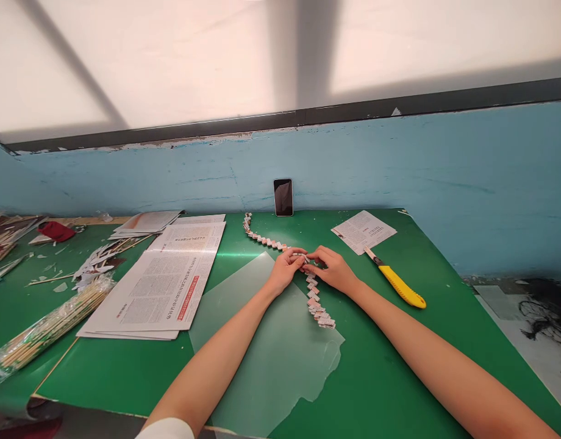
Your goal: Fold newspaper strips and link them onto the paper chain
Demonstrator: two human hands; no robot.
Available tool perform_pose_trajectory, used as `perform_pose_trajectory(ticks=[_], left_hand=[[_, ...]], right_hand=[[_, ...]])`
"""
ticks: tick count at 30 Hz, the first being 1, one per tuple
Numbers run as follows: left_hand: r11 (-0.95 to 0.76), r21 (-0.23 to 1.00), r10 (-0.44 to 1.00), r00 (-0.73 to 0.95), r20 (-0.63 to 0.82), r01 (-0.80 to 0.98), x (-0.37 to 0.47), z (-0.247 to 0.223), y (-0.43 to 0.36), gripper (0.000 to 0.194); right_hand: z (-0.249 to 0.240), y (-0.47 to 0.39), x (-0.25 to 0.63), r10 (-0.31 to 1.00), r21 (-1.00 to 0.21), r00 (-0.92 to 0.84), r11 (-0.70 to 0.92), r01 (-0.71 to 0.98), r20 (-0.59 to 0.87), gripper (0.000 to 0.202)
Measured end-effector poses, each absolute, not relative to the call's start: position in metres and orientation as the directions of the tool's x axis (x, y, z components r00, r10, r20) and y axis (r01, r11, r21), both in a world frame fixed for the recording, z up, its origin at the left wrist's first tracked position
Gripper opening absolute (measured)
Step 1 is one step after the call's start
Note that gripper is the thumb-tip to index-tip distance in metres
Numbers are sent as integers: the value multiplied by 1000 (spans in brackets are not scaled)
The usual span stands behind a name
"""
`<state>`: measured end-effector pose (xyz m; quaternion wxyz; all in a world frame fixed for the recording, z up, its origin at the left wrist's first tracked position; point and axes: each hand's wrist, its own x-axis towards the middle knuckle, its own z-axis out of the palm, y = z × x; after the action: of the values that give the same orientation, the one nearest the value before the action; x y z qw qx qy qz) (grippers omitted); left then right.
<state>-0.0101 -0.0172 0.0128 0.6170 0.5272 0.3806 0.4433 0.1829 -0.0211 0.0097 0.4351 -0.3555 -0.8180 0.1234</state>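
A zigzag chain of folded paper (pixel 313 296) winds across the table, one end near the wall and the other toward me. My left hand (pixel 285 268) pinches it near its middle, fingertips closed on the paper. From the other side my right hand (pixel 330 268) grips the same stretch, thumb and fingers closed. The exact spot between my fingertips is partly hidden. Under the near part of the chain lies a translucent sheet (pixel 262 353) with one ragged edge.
A yellow utility knife (pixel 402 288) rests with its blade end on a newsprint square (pixel 365 230) at right. Newspapers (pixel 166 274), bagged bamboo sticks (pixel 56 323) and paper scraps (pixel 97 262) lie at left. A phone (pixel 283 197) leans against the blue wall (pixel 353 164).
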Motion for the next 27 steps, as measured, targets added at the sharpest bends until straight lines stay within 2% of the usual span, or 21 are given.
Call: perform_pose_trajectory(ticks=[15, 27], left_hand=[[19, 994, 958, 286, 11, -104, -10, 13, -16, 43], [-9, 993, 974, 225, 35, -115, -8, 10, -17, 40]], right_hand=[[6, -20, 183, 671, -455, -382, 726, 516, 636, 16], [6, -20, 183, 678, -512, -357, 727, 458, 643, 15]])
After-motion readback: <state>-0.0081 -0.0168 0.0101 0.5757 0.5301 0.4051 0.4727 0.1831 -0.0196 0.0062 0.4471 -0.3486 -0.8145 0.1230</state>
